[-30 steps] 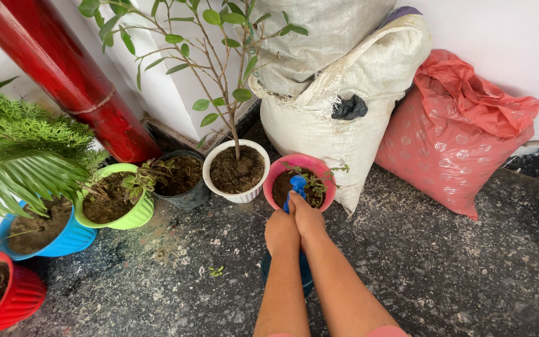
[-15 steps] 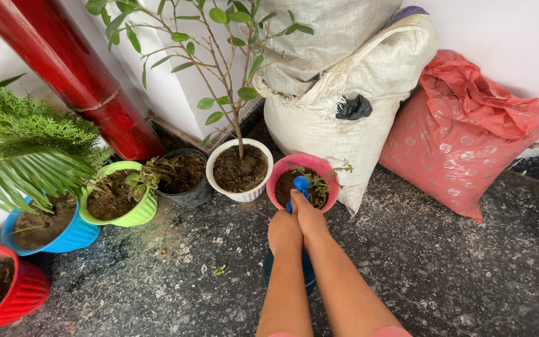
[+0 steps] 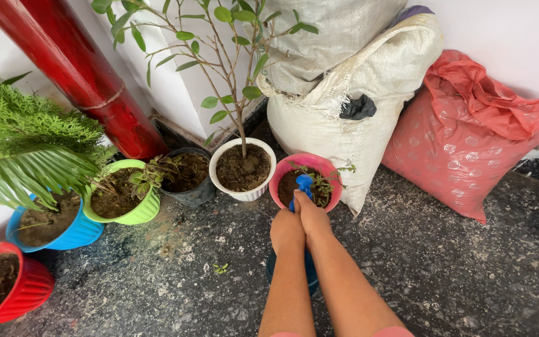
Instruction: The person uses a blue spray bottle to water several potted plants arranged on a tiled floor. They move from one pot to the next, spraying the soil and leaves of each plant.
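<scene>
Head view. Both hands meet at the centre of the frame over a blue watering can (image 3: 307,268), whose dark blue body shows between and below the forearms. The left hand (image 3: 286,229) and the right hand (image 3: 312,215) lie side by side, touching, with the fingers closed around the can's upper part. The exact grip is hidden by the backs of the hands.

The can's long axis runs from 6 o'clock to 12 o'clock, and its blue spout (image 3: 304,183) projects from the fingers towards 12 o'clock. The spout tip sits over the soil of the pink pot (image 3: 281,175), beside a small green seedling (image 3: 323,184). The right hand reaches slightly nearer to the pot.

At 11 o'clock from the hands stands a white pot (image 3: 222,183) with a thin leafy sapling. Farther towards 9 o'clock stand a dark pot (image 3: 189,197), a lime-green pot (image 3: 140,214), a blue pot (image 3: 76,233) and a red pot (image 3: 27,290).

Packages: a white woven sack (image 3: 319,125) leans at 12 to 1 o'clock, just behind the pink pot. A red patterned sack (image 3: 456,150), round-bodied, lies at 2 o'clock. A red pipe (image 3: 76,68) slants at 10 o'clock.
</scene>
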